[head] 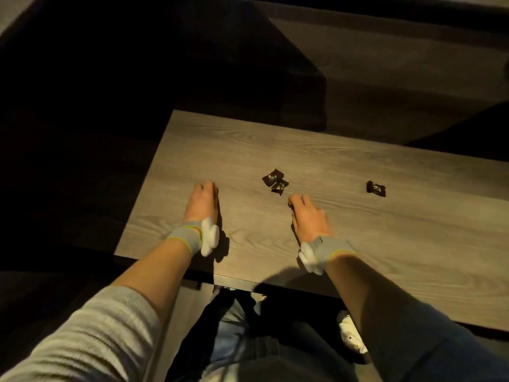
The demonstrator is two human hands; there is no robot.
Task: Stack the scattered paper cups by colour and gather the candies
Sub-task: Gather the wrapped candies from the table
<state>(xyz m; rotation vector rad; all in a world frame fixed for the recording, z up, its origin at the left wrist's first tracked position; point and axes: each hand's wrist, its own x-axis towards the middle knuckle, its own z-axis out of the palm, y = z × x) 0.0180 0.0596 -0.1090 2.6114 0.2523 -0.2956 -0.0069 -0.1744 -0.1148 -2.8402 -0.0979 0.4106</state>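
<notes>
Two dark-wrapped candies (273, 177) (279, 186) lie touching each other near the middle of the wooden table (303, 150). A third dark candy (376, 188) lies apart, further right. My left hand (202, 201) rests on the table's left part, fingers curled down and away from me. My right hand (308, 213) rests just below and right of the candy pair, its fingers also curled under. A dark bit shows at each hand's fingertips; I cannot tell whether it is a candy or shadow. No paper cups are in view.
The table's left edge (148, 172) and near edge (275, 285) border dark floor. Beyond the far edge lies a dim grey surface (385, 64). My lap and legs sit below the near edge. Both wrists wear grey bands with white pads.
</notes>
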